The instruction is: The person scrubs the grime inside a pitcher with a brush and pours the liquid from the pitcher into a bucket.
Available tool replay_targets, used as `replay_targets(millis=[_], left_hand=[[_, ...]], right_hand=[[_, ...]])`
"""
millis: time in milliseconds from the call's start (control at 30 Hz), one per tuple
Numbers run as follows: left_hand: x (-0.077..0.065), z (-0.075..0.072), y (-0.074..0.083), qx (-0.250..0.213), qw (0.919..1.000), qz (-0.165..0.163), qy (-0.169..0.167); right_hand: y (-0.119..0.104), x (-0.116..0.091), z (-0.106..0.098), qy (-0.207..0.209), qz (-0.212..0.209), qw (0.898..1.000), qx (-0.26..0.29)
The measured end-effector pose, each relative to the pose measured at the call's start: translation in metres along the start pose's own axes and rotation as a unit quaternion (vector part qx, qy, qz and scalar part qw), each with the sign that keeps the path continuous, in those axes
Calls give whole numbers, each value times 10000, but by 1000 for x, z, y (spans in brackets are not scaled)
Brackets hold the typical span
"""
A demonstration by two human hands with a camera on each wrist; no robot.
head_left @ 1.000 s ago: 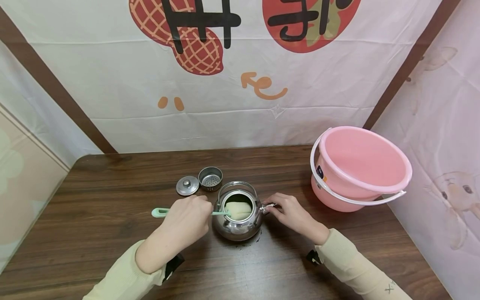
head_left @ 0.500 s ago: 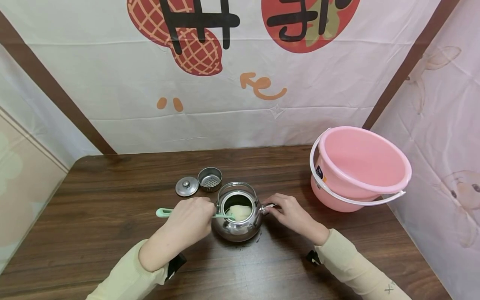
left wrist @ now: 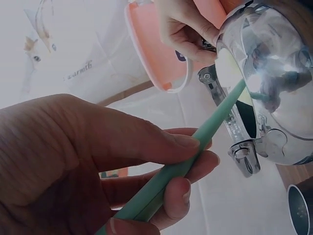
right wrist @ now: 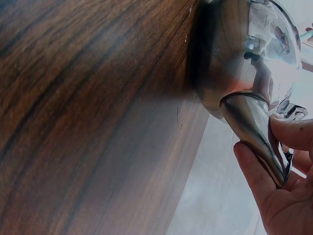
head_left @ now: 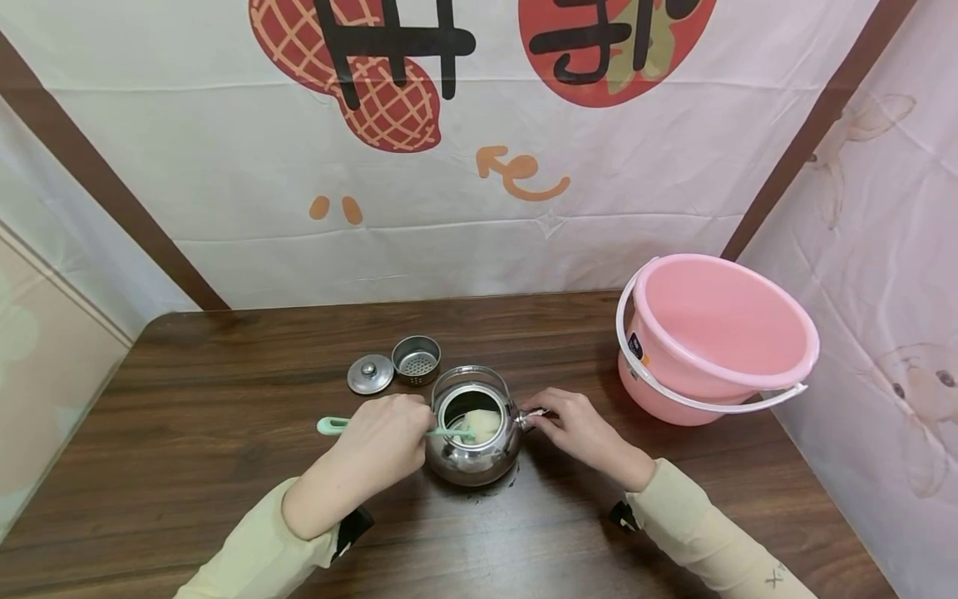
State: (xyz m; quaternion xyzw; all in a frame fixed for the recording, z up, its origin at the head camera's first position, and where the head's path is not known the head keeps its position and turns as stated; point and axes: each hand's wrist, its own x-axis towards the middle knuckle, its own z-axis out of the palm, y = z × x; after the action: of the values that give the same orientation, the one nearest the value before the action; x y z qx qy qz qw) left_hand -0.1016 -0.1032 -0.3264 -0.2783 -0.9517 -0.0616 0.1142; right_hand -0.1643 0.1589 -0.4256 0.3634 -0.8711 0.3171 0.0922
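Note:
A shiny stainless steel teapot (head_left: 473, 459) stands lidless on the wooden table, its hoop handle tipped toward the back. My left hand (head_left: 389, 441) grips the mint-green handle (left wrist: 168, 178) of a sponge brush between thumb and fingers. Its pale yellow sponge head (head_left: 482, 425) sits inside the teapot's mouth, partly hidden by the rim. On the other side, my right hand (head_left: 576, 424) pinches the teapot's tapered spout (right wrist: 252, 127) with thumb and fingers.
Behind the teapot lie a small metal lid (head_left: 370, 374) and a perforated strainer cup (head_left: 416, 361). At the back right stands a pink bucket (head_left: 674, 366) with a white handle. A printed cloth (head_left: 404, 258) hangs along the table's far edge.
The sponge head has turned and shifted within the teapot's mouth, now more to its right side. My left hand has moved slightly right; my right hand stays at the spout.

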Motion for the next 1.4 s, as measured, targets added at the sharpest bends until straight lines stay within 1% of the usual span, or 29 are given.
replay_targets(millis=[133, 267, 367, 500, 700, 900, 1033, 1200, 1400], left_hand=[[1, 2, -1, 12, 9999, 13, 99], [1, 4, -2, 4, 9998, 19, 194], [1, 5, -3, -19, 9998, -61, 165], [2, 7, -4, -32, 9998, -170, 139], [3, 7, -5, 9, 9992, -316, 224], [2, 7, -5, 105, 9986, -287, 432], [0, 6, -4, 243, 9978, -278, 555], [-2, 3, -3, 437, 9970, -315, 555], [-6, -3, -2, 483, 9969, -334, 520]], right_hand=[[-1, 0, 0, -43, 3, 10000, 12], [-1, 0, 0, 18, -13, 10000, -14], [-1, 1, 1, 65, -49, 10000, -16], [-2, 1, 1, 27, -43, 10000, -6], [-1, 1, 0, -30, 40, 10000, -42], [-1, 2, 0, 32, -25, 10000, -52], [-2, 2, -1, -5, 41, 10000, -60], [-2, 2, -1, -16, 66, 10000, -67], [-1, 0, 0, 49, 30, 10000, -53]])
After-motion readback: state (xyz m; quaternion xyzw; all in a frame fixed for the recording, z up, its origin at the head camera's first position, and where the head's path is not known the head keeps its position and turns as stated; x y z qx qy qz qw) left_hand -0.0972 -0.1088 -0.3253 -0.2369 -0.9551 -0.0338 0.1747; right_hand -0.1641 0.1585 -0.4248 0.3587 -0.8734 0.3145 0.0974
